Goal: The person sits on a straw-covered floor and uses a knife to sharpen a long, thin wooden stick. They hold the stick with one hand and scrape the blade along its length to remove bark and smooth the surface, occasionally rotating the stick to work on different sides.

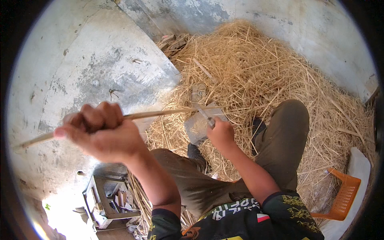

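Observation:
My left hand (100,130), raised at the left, is closed around a long thin bamboo strip (160,113). The strip sticks out past the fist to the far left and runs rightward across the view, its thinner end over the straw. In my right hand (221,133) is a knife (203,112), gripped by its handle. The blade points up and left and meets or crosses the strip near its right end; whether it touches cannot be made out. Beneath the knife lies a grey flat piece (194,130), between my bent legs, with pale shavings on it.
A large heap of straw-like shavings (244,60) spreads ahead and to the right, against pale worn walls (104,60). An orange perforated plastic piece (347,196) stands at the lower right. At the lower left, a wooden frame (102,200) holds scraps, beside several thin strips (138,190).

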Demonstrator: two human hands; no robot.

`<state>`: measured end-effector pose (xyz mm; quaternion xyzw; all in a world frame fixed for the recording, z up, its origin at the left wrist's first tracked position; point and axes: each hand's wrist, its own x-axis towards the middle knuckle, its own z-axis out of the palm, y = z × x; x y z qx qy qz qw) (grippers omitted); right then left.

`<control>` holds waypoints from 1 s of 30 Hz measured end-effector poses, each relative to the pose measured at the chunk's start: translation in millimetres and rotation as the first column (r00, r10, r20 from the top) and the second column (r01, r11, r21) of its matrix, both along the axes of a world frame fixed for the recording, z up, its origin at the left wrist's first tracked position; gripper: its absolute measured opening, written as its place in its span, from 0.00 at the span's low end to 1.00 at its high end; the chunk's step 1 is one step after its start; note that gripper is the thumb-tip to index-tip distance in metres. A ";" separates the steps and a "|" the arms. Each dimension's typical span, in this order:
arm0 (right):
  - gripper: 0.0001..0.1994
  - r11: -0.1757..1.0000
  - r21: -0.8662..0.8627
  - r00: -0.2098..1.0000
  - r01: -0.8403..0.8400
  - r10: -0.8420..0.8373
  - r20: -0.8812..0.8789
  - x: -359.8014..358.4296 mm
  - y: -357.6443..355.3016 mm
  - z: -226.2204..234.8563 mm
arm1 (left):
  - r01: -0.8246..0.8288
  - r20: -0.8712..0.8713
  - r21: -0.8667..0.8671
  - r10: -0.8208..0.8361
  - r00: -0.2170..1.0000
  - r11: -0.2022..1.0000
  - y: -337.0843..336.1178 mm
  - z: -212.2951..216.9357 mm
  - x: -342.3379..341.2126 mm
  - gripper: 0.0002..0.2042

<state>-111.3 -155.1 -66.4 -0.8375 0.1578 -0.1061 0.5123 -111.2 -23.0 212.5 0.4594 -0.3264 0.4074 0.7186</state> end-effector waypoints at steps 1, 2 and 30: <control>0.14 0.994 -0.097 0.996 -0.056 0.063 0.068 -3.3 2.4 6.6 | -0.027 0.038 0.037 0.025 0.999 0.999 7.3 4.5 -8.6 0.24; 0.13 0.975 -0.198 0.984 -0.102 0.129 0.126 -4.7 4.2 8.7 | -0.222 0.031 -0.103 0.226 0.974 0.970 6.6 15.0 -22.2 0.24; 0.09 0.992 -0.081 0.932 -0.100 0.122 0.342 -22.0 13.7 27.6 | 0.079 0.439 -0.473 0.157 0.885 0.877 264.2 -5.6 -193.8 0.25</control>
